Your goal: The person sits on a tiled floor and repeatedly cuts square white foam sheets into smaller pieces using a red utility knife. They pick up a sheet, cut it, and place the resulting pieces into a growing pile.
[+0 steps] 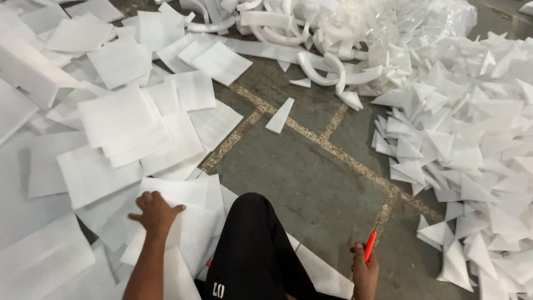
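White foam sheet lies beside your knee under your left hand, fingers spread flat; your right hand grips a red-handled cutter. Loose square sheets could slide underhand, and the blade sits near your leg.

White foam squares and white foam triangles. Grey-green floor with speckled tan lines. Black trouser leg with small white marks. Bright red-orange cutter in right hand.
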